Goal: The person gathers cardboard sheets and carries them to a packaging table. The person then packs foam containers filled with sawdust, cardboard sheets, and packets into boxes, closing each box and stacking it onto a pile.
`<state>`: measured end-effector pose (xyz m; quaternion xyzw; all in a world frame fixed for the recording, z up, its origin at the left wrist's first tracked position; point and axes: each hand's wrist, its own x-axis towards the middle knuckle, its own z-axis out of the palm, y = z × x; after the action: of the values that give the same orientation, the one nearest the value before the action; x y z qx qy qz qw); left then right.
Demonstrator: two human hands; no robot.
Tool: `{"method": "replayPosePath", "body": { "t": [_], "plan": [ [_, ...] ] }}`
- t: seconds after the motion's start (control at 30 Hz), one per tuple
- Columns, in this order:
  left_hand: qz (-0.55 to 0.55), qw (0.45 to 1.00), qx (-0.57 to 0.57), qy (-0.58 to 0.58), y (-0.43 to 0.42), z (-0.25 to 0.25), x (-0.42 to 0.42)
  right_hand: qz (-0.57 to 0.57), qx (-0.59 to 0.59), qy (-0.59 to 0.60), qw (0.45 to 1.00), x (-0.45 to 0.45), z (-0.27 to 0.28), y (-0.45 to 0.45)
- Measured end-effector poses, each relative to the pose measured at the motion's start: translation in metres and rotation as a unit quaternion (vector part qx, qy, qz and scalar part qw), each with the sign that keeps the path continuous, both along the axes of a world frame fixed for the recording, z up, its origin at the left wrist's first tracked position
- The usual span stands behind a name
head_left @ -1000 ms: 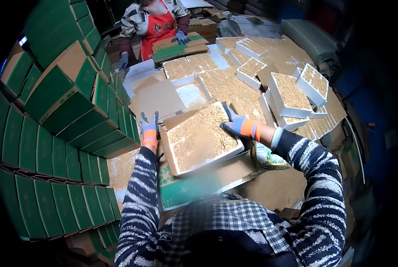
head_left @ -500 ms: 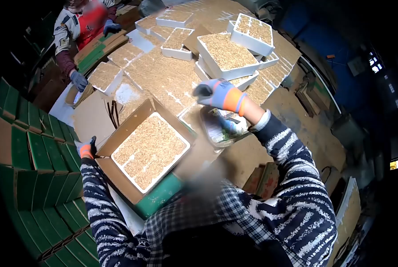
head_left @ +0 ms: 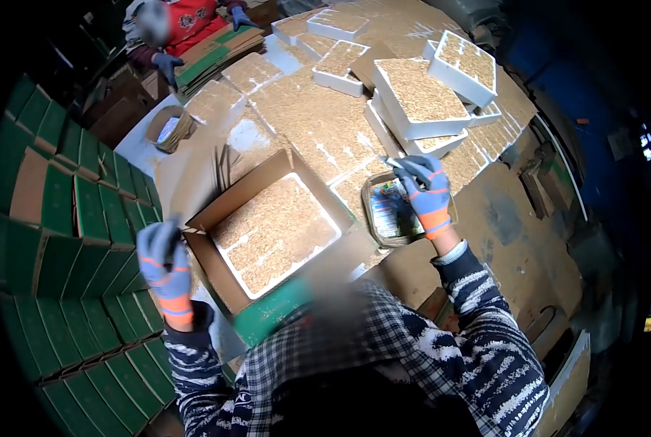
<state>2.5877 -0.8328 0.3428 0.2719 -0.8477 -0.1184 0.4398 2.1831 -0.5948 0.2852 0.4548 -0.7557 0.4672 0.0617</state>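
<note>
Box (head_left: 246, 195), long axis toward upper right; left hand (head_left: 163, 266) half-curled, right hand (head_left: 427, 189) pinching something pale (head_left: 392, 162)

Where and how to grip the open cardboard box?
I'd grip the cardboard box low on two opposite outer walls, coming from the near side. It is open-topped, with thin upright walls that might bend at the rim, and a filled white tray inside that probably adds weight.

Gloves (head_left: 171, 285) on left hand (head_left: 162, 261), right hand (head_left: 429, 192): grey-blue, orange-banded
Sleeves (head_left: 485, 331): navy, white-streaked
Box (head_left: 271, 313) between hands: green, brown inside
</note>
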Motion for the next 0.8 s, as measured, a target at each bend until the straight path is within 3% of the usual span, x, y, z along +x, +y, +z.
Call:
{"method": "replayPosePath", "body": {
  "t": [0.07,0.13,0.17,0.2,0.27,0.37,0.47,0.53,0.57,0.6,0.67,0.7,0.73,0.8],
  "plan": [
    [-0.083,0.966,-0.104,-0.22,0.045,0.015,-0.019,0.024,-0.139,0.141,0.98,0.031,0.041,-0.014],
    [-0.066,0.971,-0.065,-0.219,0.063,-0.008,-0.025,0.137,-0.165,0.19,0.958,0.063,0.06,-0.029],
    [-0.028,0.98,-0.048,-0.191,0.064,-0.009,-0.023,0.246,-0.137,0.199,0.939,0.075,0.061,-0.038],
    [0.007,0.986,-0.031,-0.163,0.062,-0.007,-0.022,0.318,-0.009,0.22,0.922,0.09,0.065,-0.048],
    [0.023,0.992,-0.054,-0.108,0.061,0.003,-0.023,0.337,0.103,0.239,0.905,0.102,0.038,-0.058],
    [-0.092,0.975,-0.086,-0.185,0.074,0.016,-0.027,0.268,0.039,0.192,0.943,0.077,0.025,-0.059],
    [-0.215,0.895,0.072,-0.384,0.08,-0.017,-0.019,0.111,-0.043,0.129,0.984,0.067,0.043,-0.054],
    [-0.261,0.861,0.185,-0.396,0.077,-0.036,-0.011,0.154,-0.085,0.008,0.984,0.063,0.035,-0.06],
    [-0.257,0.832,0.233,-0.432,0.073,-0.036,-0.009,0.19,-0.066,0.012,0.979,0.063,0.032,-0.064],
    [-0.268,0.858,0.198,-0.39,0.071,-0.035,-0.006,0.226,-0.046,0.016,0.973,0.062,0.027,-0.068],
    [-0.289,0.901,0.125,-0.299,0.066,-0.019,0.0,0.306,-0.028,-0.112,0.945,0.048,0.009,-0.076],
    [-0.226,0.942,0.154,-0.197,0.069,-0.018,0.014,0.324,-0.025,-0.194,0.926,0.042,0.0,-0.078],
    [-0.113,0.953,0.272,-0.065,0.07,-0.022,0.022,0.34,-0.02,-0.276,0.899,0.037,-0.01,-0.08],
    [-0.027,0.909,0.402,0.104,0.055,-0.071,0.047,0.353,0.122,-0.381,0.846,0.03,-0.034,-0.084]
  ]
}}
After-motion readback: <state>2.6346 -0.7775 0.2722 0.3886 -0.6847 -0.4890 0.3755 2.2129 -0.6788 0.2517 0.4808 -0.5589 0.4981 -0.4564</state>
